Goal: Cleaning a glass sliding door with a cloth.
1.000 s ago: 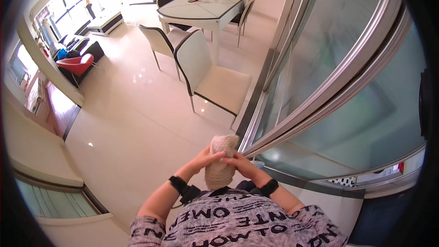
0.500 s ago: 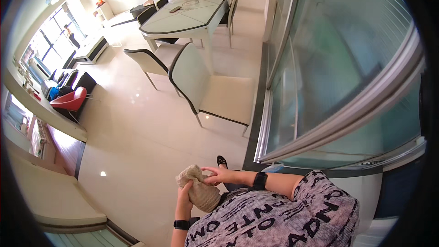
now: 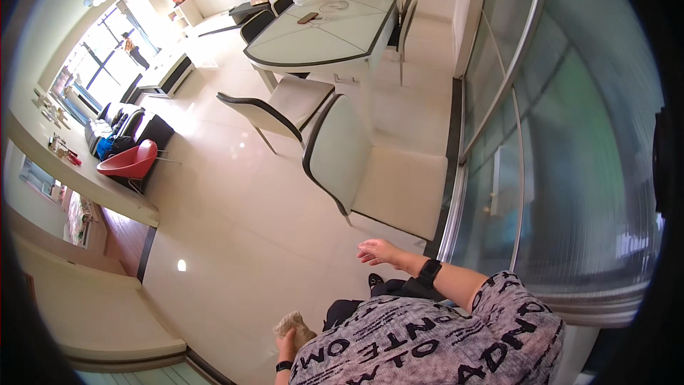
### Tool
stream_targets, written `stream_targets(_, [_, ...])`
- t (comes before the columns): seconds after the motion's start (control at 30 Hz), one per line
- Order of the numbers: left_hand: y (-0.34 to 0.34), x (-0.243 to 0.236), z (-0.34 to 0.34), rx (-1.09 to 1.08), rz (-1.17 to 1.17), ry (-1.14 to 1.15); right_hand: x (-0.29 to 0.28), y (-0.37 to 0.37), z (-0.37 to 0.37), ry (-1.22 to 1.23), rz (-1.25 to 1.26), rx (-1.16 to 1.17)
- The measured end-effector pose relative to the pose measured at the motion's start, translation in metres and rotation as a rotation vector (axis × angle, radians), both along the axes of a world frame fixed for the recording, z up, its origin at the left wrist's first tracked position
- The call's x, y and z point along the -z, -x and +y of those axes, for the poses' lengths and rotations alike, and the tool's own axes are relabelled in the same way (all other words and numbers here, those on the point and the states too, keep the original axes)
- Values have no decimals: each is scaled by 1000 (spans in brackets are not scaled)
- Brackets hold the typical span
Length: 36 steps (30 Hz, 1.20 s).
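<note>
A crumpled beige cloth (image 3: 298, 325) is gripped in my left hand (image 3: 286, 346), low and close to my body at the bottom of the view. Part of the cloth is hidden behind my shirt. My right hand (image 3: 379, 252) is stretched out in front of me, fingers extended with nothing in them. It is nearest to the white chair (image 3: 399, 192) with the black-edged back, apart from it. A dark watch (image 3: 429, 272) is on my right wrist.
Beyond the chair stands a pale dining table (image 3: 335, 28) with a bag, bottles and a phone on it. A sliding glass door (image 3: 570, 171) runs along the right. At the left are a red chair (image 3: 132, 160) and a low wall (image 3: 92, 178). Another person (image 3: 133, 50) stands by the far window.
My right hand has let go of the cloth and moved forward and right. My left hand has lowered with the cloth toward my body. The view has shifted, bringing the chair nearer.
</note>
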State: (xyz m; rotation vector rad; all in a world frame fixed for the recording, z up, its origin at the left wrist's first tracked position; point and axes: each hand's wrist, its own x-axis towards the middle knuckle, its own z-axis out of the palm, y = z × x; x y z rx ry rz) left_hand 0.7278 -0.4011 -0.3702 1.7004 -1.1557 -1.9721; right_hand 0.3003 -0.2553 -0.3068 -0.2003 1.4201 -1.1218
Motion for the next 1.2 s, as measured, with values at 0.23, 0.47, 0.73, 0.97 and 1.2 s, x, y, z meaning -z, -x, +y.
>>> stream_targets(0.23, [17,14,-48,211,-266,116,-5,19,-56,64,22,24])
stream_targets(0.47, [158,-25,-160,594,-204,127,17,48,-87,69,12,186])
stream_targets(0.73, [344,-7,-257,1214,-61,289,66,60,-158,137,87,419])
stream_targets(0.97, [471,-12,-283,1502,-23,374,-28,20,-166,88,156,565])
stream_targets(1.2, [524,-10,-283,1591,-17,455,-22,-23,-153,-59,250,725])
